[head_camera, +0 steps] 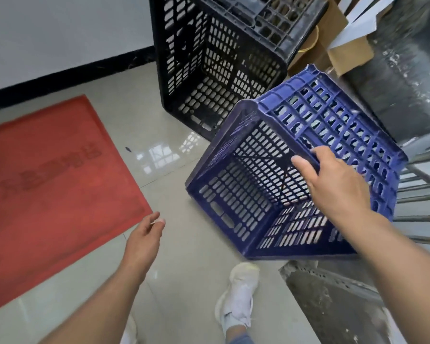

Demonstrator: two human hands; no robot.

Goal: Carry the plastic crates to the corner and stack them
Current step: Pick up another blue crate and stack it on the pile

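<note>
A blue plastic crate (263, 184) lies tipped on its side on the tiled floor, its open mouth facing me. My right hand (333, 180) grips its upper rim, fingers curled over the edge. Behind it, against the white wall, a taller black crate (209, 60) also lies on its side with its mouth toward me, apart from the blue one. My left hand (147, 232) hovers low over the floor to the left of the blue crate, fingers loosely apart, holding nothing.
A red doormat (50, 184) covers the floor at the left. Brown cardboard (343, 53) leans at the back right beside a metal surface (407, 78). Metal bars (422, 189) run along the right. My white shoe (238, 294) stands below the blue crate.
</note>
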